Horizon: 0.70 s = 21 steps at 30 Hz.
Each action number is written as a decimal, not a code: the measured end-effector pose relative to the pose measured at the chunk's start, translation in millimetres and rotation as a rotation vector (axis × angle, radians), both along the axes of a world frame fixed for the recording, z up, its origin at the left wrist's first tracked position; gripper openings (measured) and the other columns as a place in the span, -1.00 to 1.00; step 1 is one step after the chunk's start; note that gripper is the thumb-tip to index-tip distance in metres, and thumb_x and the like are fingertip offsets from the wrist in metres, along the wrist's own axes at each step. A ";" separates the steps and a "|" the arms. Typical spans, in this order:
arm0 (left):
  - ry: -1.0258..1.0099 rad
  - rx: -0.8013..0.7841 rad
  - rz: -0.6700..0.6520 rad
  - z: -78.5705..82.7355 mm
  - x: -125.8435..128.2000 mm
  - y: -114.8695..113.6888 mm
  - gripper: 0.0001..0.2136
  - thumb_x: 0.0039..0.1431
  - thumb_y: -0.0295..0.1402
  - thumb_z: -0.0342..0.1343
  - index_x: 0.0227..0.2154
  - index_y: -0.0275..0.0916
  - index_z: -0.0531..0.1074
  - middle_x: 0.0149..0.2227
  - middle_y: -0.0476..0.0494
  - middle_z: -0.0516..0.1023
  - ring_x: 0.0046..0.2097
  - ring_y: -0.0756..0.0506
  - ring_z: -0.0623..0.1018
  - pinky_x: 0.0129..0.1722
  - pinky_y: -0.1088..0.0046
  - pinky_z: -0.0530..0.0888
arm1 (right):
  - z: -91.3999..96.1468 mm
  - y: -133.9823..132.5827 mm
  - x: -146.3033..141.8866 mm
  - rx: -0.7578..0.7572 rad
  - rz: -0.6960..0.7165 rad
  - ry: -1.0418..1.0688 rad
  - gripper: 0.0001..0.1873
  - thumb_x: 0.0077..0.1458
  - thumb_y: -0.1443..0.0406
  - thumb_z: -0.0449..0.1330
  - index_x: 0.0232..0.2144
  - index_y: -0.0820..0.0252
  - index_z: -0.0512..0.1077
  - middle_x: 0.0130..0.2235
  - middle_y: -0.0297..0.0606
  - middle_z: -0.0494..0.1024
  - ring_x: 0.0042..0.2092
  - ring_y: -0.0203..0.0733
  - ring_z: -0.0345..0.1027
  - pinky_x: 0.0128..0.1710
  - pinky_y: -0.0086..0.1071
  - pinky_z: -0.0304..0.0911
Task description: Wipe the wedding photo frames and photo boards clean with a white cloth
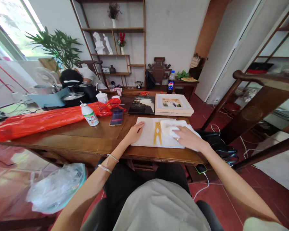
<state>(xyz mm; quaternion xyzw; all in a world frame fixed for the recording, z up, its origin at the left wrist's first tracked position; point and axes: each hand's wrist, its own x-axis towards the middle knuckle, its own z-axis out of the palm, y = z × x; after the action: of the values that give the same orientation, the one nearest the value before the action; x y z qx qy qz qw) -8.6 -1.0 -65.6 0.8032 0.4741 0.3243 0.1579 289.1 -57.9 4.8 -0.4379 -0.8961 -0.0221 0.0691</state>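
A flat white board (144,138) lies at the table's front edge before me. My left hand (135,132) rests on its left edge, fingers stretched out and holding nothing. Near the board's middle is a yellow long-legged figure (157,131), either printed or laid on it; I cannot tell which. Just right of the figure, my right hand (188,138) presses a bunched white cloth (168,125) onto the board, fingers closed over it. The cloth hides the board's right part.
Behind the board lie a dark picture panel (142,105) and a white framed photo (175,111). A cola bottle (170,82) stands farther back. To the left are a phone (116,117), a white bottle (90,115) and a long red plastic-wrapped bundle (45,120). A person (86,74) sits beyond.
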 end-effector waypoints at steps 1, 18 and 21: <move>0.005 -0.002 -0.004 0.0 -0.4 0.1 -0.57 0.23 -0.36 -0.19 0.09 -0.35 0.34 0.20 -0.22 0.29 0.24 -0.13 0.26 0.27 0.21 0.12 | 3.0 -16.6 -0.5 -0.005 0.026 -0.008 -0.69 0.10 0.36 0.05 -0.14 0.28 0.48 0.11 0.07 0.36 0.10 0.12 0.26 0.07 -0.08 0.15; 0.003 0.017 -0.013 -2.6 -1.8 3.7 -0.57 0.24 -0.33 -0.19 0.08 -0.39 0.36 0.19 -0.25 0.31 0.23 -0.14 0.28 0.27 0.24 0.13 | -17.0 70.9 -3.0 0.092 -0.051 0.120 -0.61 0.24 0.21 -0.04 -0.08 0.33 0.44 0.02 0.08 0.42 0.10 0.07 0.26 0.08 -0.12 0.16; -0.013 0.023 -0.004 -4.1 -0.5 4.3 -0.58 0.23 -0.35 -0.18 0.07 -0.37 0.37 0.18 -0.23 0.32 0.23 -0.14 0.29 0.26 0.24 0.15 | -13.0 34.8 -3.2 0.076 0.001 0.107 -0.65 0.22 0.23 -0.01 -0.10 0.29 0.45 -0.01 0.03 0.45 0.09 0.05 0.26 0.09 -0.13 0.16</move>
<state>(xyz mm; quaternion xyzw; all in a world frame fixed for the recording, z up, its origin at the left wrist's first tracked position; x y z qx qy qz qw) -9.1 3.3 -69.7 0.8038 0.4677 0.3347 0.1521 285.9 -23.0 -8.2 -0.4352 -0.8898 -0.0325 0.1333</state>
